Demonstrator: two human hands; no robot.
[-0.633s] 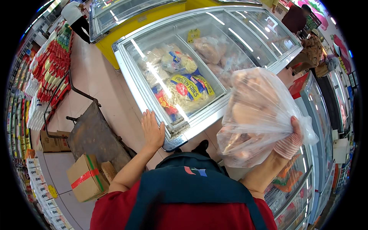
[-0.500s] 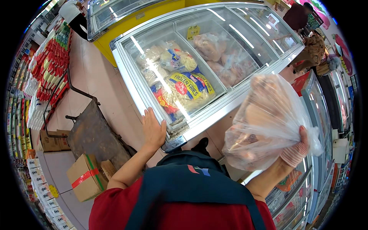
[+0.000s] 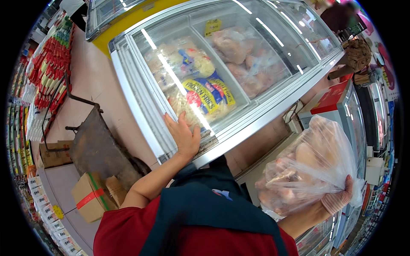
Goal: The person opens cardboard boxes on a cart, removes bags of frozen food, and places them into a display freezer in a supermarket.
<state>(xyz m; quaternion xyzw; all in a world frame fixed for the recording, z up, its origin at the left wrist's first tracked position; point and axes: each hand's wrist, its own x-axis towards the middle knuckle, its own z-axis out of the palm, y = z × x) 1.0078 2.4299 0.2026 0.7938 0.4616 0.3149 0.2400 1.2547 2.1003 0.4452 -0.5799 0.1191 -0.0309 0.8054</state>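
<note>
My left hand [image 3: 184, 133] lies with fingers spread on the near left corner of the chest freezer's glass lid [image 3: 230, 123]. Under the glass, yellow-and-blue bags of frozen fries [image 3: 211, 94] sit in the left compartment. Clear bags of pinkish raw meat [image 3: 250, 74] fill the one beside it. To the right of the freezer, my right hand [image 3: 339, 198], in a striped glove, grips the gathered neck of a clear plastic bag of raw meat [image 3: 294, 168], apparently poultry. The bag hangs bulky and tilted, its contents pressed against the plastic.
At left stands a dark flatbed trolley [image 3: 104, 143] with a bent handle. A taped cardboard box [image 3: 92, 198] is near my left elbow. Red-and-white packages [image 3: 49, 81] are stacked farther left. A red-topped freezer [image 3: 331, 96] stands at right; people are at the back.
The bag in my right hand has dropped lower and slightly right. My left hand has moved from the freezer's edge onto the glass lid, right and forward over the corner.
</note>
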